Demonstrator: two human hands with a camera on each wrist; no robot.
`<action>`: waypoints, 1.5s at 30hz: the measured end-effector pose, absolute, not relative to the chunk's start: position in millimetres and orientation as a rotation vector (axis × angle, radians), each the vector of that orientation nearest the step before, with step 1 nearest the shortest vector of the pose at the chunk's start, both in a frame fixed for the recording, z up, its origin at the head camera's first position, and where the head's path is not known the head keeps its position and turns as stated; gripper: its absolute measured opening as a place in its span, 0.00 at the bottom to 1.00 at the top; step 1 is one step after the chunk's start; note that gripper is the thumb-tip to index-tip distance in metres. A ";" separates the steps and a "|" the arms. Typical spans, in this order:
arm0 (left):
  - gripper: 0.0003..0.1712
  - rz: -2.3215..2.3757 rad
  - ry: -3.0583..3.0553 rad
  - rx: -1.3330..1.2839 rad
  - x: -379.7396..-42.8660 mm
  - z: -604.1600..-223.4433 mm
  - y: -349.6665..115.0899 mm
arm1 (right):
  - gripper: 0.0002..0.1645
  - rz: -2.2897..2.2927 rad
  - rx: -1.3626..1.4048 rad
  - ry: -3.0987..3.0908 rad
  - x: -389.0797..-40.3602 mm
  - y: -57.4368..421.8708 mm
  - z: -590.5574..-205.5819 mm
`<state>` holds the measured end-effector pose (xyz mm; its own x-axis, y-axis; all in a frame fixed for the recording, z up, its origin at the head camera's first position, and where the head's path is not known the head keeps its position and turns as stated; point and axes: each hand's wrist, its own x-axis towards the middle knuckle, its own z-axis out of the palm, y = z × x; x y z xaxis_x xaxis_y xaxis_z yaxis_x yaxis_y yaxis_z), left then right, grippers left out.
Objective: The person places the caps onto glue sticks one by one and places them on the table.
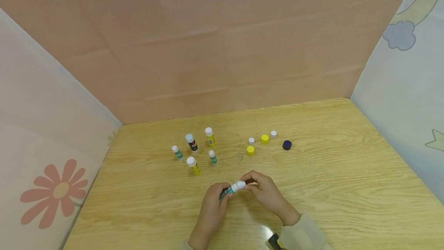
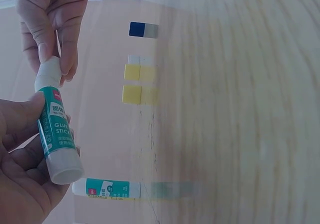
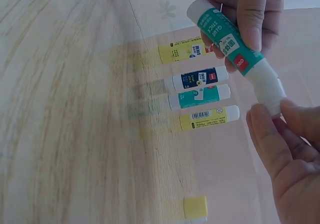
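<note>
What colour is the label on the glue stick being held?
The label is mostly teal green, with white lettering, clearest in the left wrist view.

The person's bare left hand (image 1: 213, 205) grips the slim, green-labelled white plastic glue stick (image 2: 56, 121) around its body, thumb (image 2: 25, 111) against the label and fingers curled behind it. To the right of the glue stick, the bare right hand (image 1: 266, 195) pinches its white end between thumb and fingertips. Both wrists are nearer the person than the glue stick, the right one bordered by a pale beige fabric sleeve (image 1: 301, 233).
</note>
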<state>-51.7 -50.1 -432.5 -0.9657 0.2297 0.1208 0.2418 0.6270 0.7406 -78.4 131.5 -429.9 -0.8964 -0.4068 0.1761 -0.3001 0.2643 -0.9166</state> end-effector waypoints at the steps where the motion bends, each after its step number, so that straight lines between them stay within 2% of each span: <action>1: 0.11 -1.283 -2.821 -0.409 -51.5 -432.6 -50.2 | 0.09 -1.719 -0.678 2.420 -78.3 131.5 -429.9; 45: 0.10 -1.196 -2.744 -0.509 -52.4 -439.5 -50.3 | 0.08 -1.690 -0.676 2.430 -76.0 130.8 -427.4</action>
